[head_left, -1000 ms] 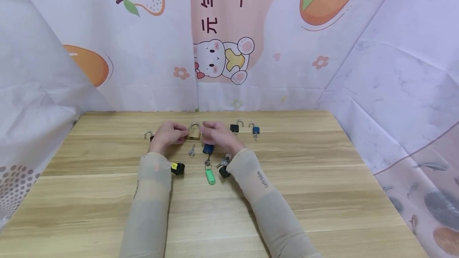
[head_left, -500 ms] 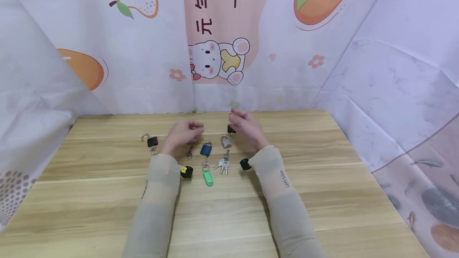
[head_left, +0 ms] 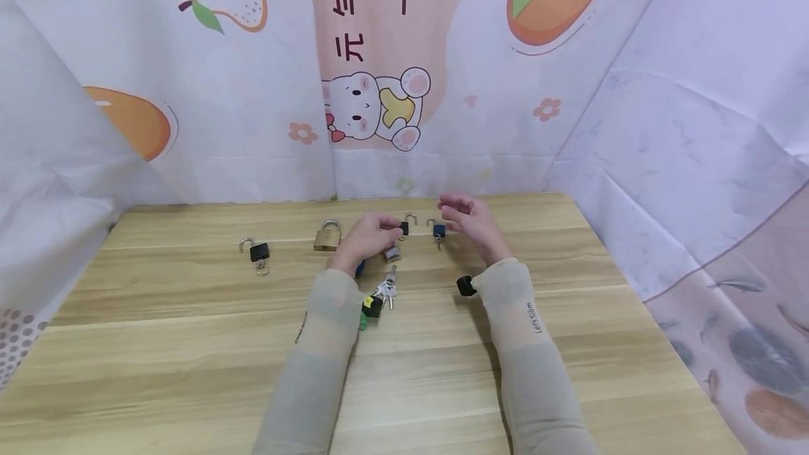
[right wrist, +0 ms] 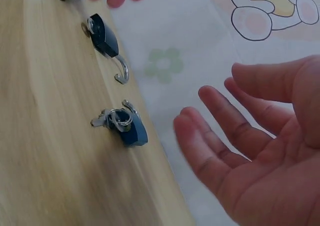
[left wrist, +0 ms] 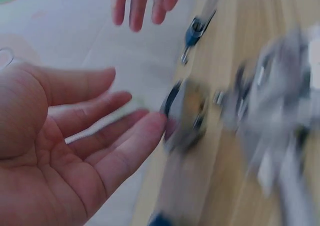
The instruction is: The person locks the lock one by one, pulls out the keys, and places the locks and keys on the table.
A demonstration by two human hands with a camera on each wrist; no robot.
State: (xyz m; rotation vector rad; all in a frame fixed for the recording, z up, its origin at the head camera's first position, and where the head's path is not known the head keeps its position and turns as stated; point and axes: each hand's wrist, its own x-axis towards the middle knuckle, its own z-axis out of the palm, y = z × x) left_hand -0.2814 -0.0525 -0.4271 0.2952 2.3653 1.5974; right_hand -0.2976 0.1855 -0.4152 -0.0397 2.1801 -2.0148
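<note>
My left hand hovers with its fingers loosely extended above a small silver padlock, holding nothing. A bunch of keys lies in front of that padlock. Just beyond the left fingertips is a black padlock with its shackle open. My right hand is raised beside a small blue padlock, fingers apart and relaxed. In the right wrist view, this blue padlock has a key and ring on it and a gap from the hand. The left wrist view is blurred around the nearer padlock.
A brass padlock with its shackle closed lies left of the left hand. Farther left is another black padlock, unlocked. The left arm mostly hides a second blue padlock and its green tag. A printed curtain hangs behind the table.
Both hands have moved right, away from the brass padlock, which the left fingers touched a second ago. The left arm now covers the closed blue padlock. The view has shifted slightly.
</note>
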